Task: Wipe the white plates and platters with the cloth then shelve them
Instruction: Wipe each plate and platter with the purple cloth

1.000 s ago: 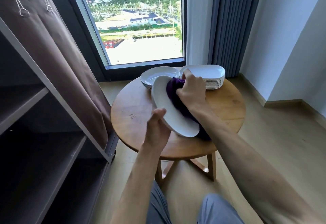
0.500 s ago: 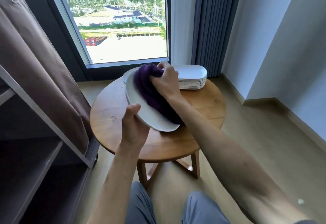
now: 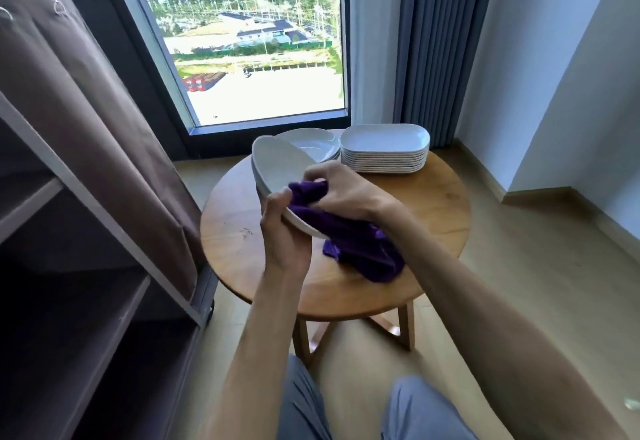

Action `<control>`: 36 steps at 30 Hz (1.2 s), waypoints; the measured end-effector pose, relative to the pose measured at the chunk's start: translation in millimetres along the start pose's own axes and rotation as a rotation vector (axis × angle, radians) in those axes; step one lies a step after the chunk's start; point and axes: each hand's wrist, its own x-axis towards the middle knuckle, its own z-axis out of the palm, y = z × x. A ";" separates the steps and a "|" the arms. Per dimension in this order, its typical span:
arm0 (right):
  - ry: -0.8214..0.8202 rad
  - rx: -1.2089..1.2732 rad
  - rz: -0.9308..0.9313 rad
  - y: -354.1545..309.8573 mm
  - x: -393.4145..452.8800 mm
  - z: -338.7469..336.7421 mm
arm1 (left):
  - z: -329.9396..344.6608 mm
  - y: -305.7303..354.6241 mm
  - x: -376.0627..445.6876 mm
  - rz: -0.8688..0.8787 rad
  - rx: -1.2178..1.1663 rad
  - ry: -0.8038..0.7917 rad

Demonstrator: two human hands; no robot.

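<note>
White oval plate (image 3: 282,166) held tilted above the near-left part of the round wooden table (image 3: 433,204), long axis running from far-left down to near-right, inner face turned up and to the right. Left hand (image 3: 282,232) gripping the plate's near rim, thumb over the edge and fingers curled beneath. Right hand (image 3: 341,190) clenched around a bunch of purple cloth (image 3: 356,242), pressing it onto the lower, near end of the plate's face; rest of the cloth hanging off below the rim over the table. Judged mid-wipe: most of the far, upper stretch of the face lies bare and ahead-left of the right hand, so a stroke along the long axis, away and to the left, looks like what the wiping calls for next. Right hand nearer that surface; left hand better placed as the brace. Still on the table, behind the hands: a low stack of oval plates (image 3: 311,143) and, just to its right, a taller stack of rectangular platters (image 3: 384,149). Dark open shelves (image 3: 86,266) of a fabric-covered rack standing to the left, on the side of the left hand, so shelving likely a leftward carry. Tilt of the plate a slipping risk under a one-edge grip.
</note>
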 end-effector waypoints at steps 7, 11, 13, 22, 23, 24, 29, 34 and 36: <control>0.455 0.130 -0.028 -5.5 32.8 5.8 | -0.9 -15.1 -19.1 -0.083 -0.002 -0.037; 0.614 0.047 0.085 7.9 39.9 0.2 | -2.7 -4.3 -16.3 -0.001 0.022 0.023; 0.595 -0.066 0.129 14.5 39.9 -0.4 | -3.1 0.2 -13.2 0.047 0.028 0.032; -0.216 -0.352 0.289 24.1 9.1 -10.4 | -1.0 -12.5 -0.3 0.177 0.020 0.019; -0.269 -0.311 0.245 20.6 4.7 -10.0 | 1.4 -15.4 1.1 0.159 0.006 0.025; -0.298 -0.238 0.198 16.4 2.0 -10.0 | 3.8 -17.3 2.0 0.114 -0.026 0.036; -0.168 0.118 0.050 -0.5 3.6 -3.8 | 8.0 -22.8 -10.5 -0.093 -0.110 -0.049; 0.161 0.212 0.107 -0.6 14.5 13.5 | 7.7 -17.8 -11.1 -0.071 -0.041 0.017; 0.380 0.216 0.145 1.1 25.2 16.2 | 4.9 -21.9 -15.9 -0.049 -0.001 0.049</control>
